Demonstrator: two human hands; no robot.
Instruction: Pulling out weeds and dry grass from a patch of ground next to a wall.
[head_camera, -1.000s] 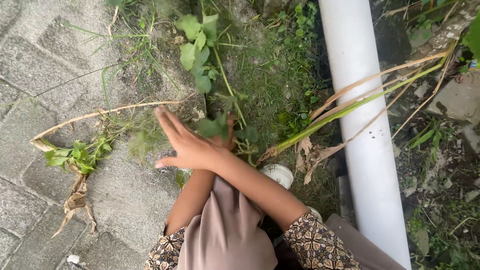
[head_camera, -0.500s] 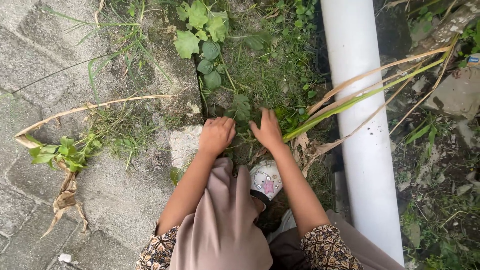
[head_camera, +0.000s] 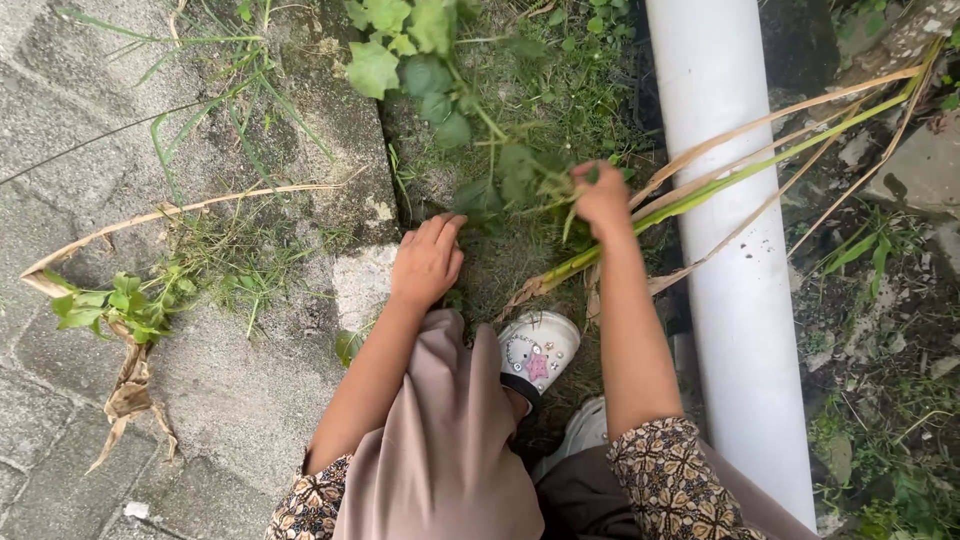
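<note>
Below, your right hand (head_camera: 603, 196) is closed around the stems of a leafy green weed (head_camera: 505, 175) growing in the grass (head_camera: 560, 90) beside a white pipe (head_camera: 725, 250). Your left hand (head_camera: 428, 260) rests flat, fingers together, nearby.

Leafy weed (head_camera: 510, 180): green, broad lobed leaves on thin stems, rooted in the grassy strip between the paving and the white pipe. Its stems lean up and left, the lower cluster bunched and gripped at the right side.
</note>
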